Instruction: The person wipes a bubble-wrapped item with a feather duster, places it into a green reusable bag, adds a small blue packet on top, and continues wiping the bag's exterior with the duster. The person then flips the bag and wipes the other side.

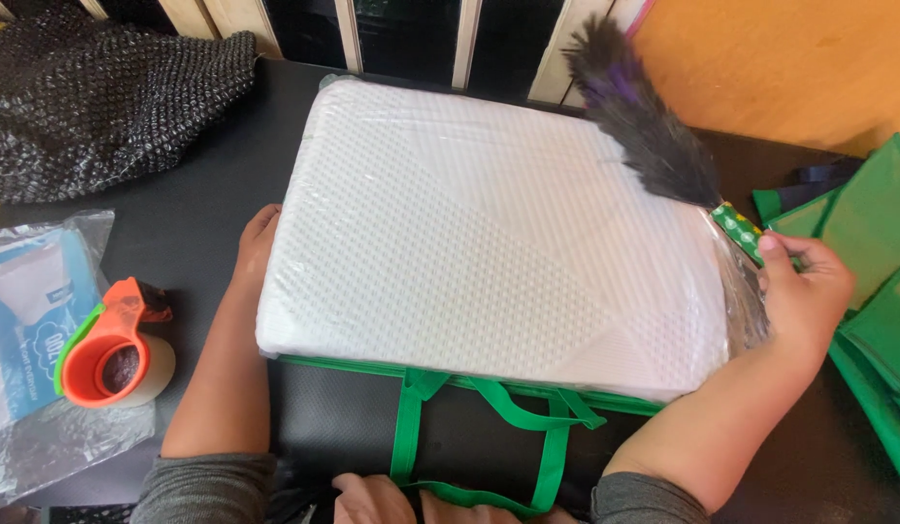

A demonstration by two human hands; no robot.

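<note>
– What have you got hold of there?

– A white pillow [489, 223] sealed in clear plastic, lying flat on the black table [207, 194], its near edge over a dark bag with green trim [469, 427]. My left hand [256, 243] is pressed flat and open against its left edge. My right hand [804, 291] is closed round the handle of a grey feather duster [644, 126] at the right edge

– How do you reckon it handles?

– Light and soft, I'd judge, so it sags if lifted by one corner, and the wrap looks slippery. I'd take it by both short sides, palms in

– And its look?

– Rectangular, plump, with a fine dotted texture under the film. An orange tape dispenser [105, 344] sits well off to the left
</note>
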